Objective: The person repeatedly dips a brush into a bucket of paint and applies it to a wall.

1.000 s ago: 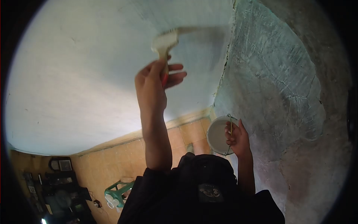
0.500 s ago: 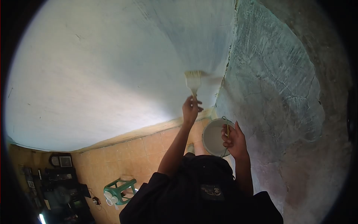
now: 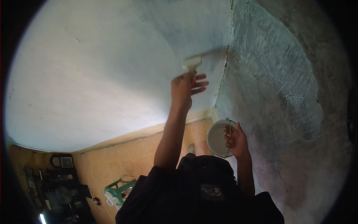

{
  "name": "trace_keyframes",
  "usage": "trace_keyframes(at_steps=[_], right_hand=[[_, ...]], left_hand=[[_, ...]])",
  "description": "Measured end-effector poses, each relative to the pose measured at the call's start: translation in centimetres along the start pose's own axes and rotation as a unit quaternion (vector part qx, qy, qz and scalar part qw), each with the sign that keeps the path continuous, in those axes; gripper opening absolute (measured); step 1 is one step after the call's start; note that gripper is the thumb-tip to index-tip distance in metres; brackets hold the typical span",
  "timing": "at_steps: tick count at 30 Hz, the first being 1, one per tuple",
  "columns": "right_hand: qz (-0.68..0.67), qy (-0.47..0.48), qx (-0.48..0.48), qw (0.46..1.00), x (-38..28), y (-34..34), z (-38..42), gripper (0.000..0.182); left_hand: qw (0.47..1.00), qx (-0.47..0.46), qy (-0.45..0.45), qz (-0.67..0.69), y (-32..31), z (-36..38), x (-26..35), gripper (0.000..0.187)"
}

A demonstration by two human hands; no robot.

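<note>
My left hand [image 3: 182, 89] grips the handle of a wide paintbrush [image 3: 192, 62], thumb and forefinger closed on it and the other fingers stretched to the right. The bristles point up at the pale wall [image 3: 112, 74], left of the cracked corner; motion blurs them, and whether they touch is unclear. Lower right, my right hand [image 3: 236, 141] is curled round the thin wire handle [image 3: 229, 130] of a round bucket [image 3: 215, 139]. Pale contents show inside the bucket, which hangs close to the grey-green wall [image 3: 272, 74].
Orange tiles [image 3: 130, 151] cover the floor below the pale wall. A green plastic stool [image 3: 118, 190] stands at the lower left, with pale round items at its side. Dark shelves [image 3: 61, 186] with framed things are farther left. Part of a foot shows by the bucket.
My left hand has moved up and slightly left, and the brush has gone up the wall with it. The bucket and my right hand have shifted slightly right.
</note>
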State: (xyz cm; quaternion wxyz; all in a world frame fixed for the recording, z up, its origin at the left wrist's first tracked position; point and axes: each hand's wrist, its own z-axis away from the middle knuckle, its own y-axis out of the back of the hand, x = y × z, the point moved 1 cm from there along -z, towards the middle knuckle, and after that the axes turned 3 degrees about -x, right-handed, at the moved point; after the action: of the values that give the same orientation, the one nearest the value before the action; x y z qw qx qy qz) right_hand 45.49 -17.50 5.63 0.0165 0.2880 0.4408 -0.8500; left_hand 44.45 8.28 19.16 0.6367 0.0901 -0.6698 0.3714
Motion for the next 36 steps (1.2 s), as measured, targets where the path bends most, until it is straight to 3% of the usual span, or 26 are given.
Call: trace_keyframes(at_steps=[5,9,12,15,20,23,25,27,33,35,36], right_hand=[[0.003,-0.004,-0.002,1.000,-0.1,0.2,-0.1,0.053],[0.002,-0.004,-0.009,1.000,-0.2,0.5,0.1,0.053],[-0.002,0.002,-0.026,1.000,-0.3,1.1,0.3,0.053],[0.001,-0.002,-0.021,1.000,-0.1,1.8,0.4,0.053],[-0.012,-0.017,-0.032,0.999,0.1,2.4,0.7,0.054],[-0.008,-0.013,-0.037,0.999,-0.1,2.8,1.0,0.054],[-0.011,-0.012,-0.032,0.999,-0.4,2.9,1.2,0.053],[-0.010,-0.008,-0.029,1.000,-0.6,3.1,1.4,0.053],[-0.005,-0.008,-0.035,0.999,-0.3,3.8,1.0,0.051],[-0.013,-0.008,-0.032,0.999,-0.5,3.4,1.0,0.051],[-0.020,-0.007,-0.028,0.999,-0.6,3.2,1.1,0.051]], left_hand=[[0.978,-0.017,-0.199,-0.061,-5.1,3.0,9.5,0.039],[0.948,-0.012,-0.311,-0.062,-6.1,1.4,9.4,0.037],[0.963,-0.032,-0.254,-0.081,-4.4,-1.7,3.1,0.039],[0.965,0.009,-0.224,-0.140,-1.8,-4.2,-8.0,0.035],[0.970,0.043,-0.044,-0.236,2.8,-3.0,-24.2,0.035],[0.979,0.032,0.056,-0.195,2.4,-1.0,-26.0,0.037],[0.981,0.020,0.090,-0.173,1.6,-1.1,-24.3,0.038],[0.992,0.009,0.111,-0.050,0.3,-1.8,-21.4,0.039],[0.999,0.001,-0.046,0.002,-7.4,-1.0,-3.3,0.038],[0.988,-0.023,-0.148,-0.027,-9.2,0.4,0.2,0.041],[0.988,-0.024,-0.147,-0.028,-9.2,0.5,0.5,0.041]])
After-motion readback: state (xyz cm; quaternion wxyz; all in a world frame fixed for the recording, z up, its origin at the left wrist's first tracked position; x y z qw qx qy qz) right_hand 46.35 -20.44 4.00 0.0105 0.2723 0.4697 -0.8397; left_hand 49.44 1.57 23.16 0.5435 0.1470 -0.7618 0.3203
